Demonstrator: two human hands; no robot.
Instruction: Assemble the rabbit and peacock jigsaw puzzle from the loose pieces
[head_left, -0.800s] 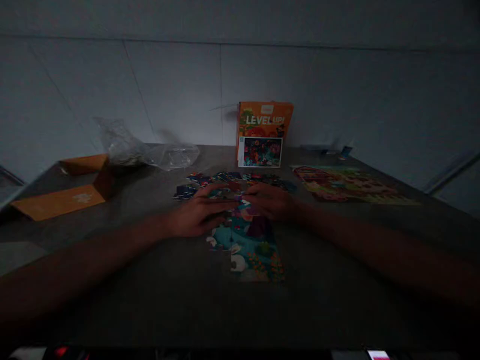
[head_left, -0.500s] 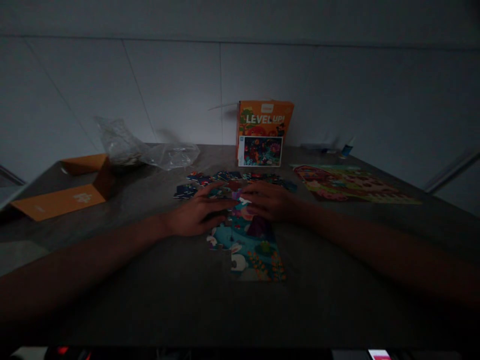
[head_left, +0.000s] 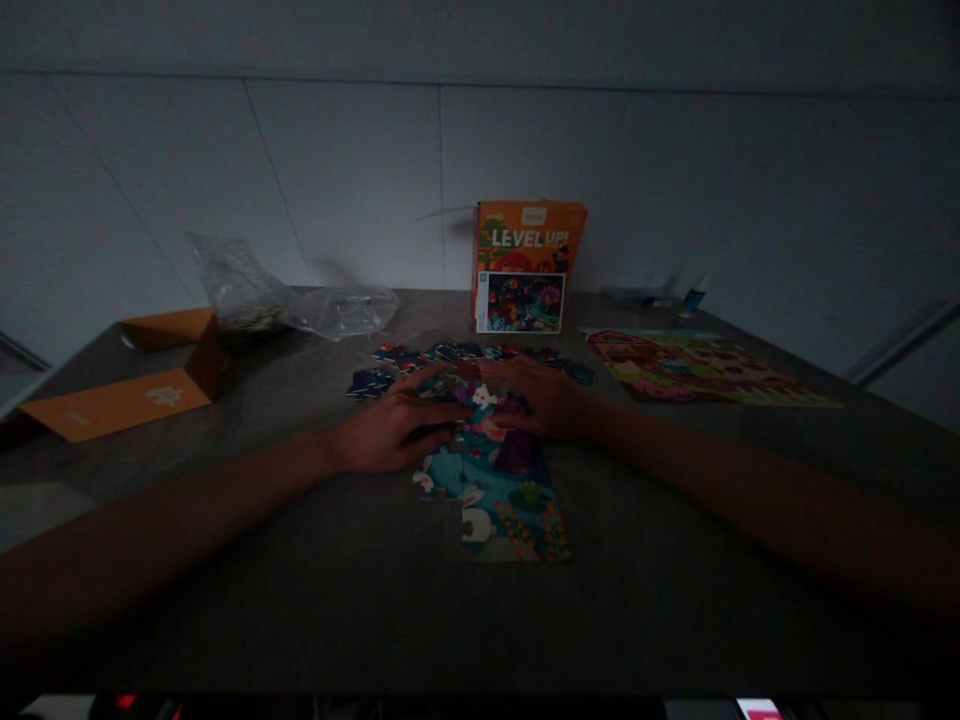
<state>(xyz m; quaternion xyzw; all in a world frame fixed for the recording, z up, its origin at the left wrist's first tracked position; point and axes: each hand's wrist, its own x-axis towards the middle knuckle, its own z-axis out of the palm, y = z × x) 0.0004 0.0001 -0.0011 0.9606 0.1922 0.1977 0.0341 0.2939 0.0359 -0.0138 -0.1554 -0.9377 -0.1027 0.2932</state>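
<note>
A partly joined jigsaw puzzle (head_left: 517, 500), teal with rabbits and orange plants, lies flat on the grey table in front of me. My left hand (head_left: 394, 425) rests at its left upper side, fingers spread and stretched across the pieces. Over the upper right part lies my right hand (head_left: 536, 395), its fingers extended and touching the puzzle beside a small white figure. Whether a piece is under those fingertips I cannot tell. Several loose dark puzzle pieces (head_left: 369, 383) are spread just beyond both hands, some hidden by them.
An orange puzzle box (head_left: 532, 225) stands upright at the back, with a picture card (head_left: 523, 303) against it. An orange box part (head_left: 124, 405) and clear plastic bags (head_left: 349, 312) are on the left. Another puzzle (head_left: 705, 370) lies flat on the right. The light is dim.
My right hand has shifted slightly and its fingers have parted, so more of the white figure and the pieces around it show. My left hand is nearly still.
</note>
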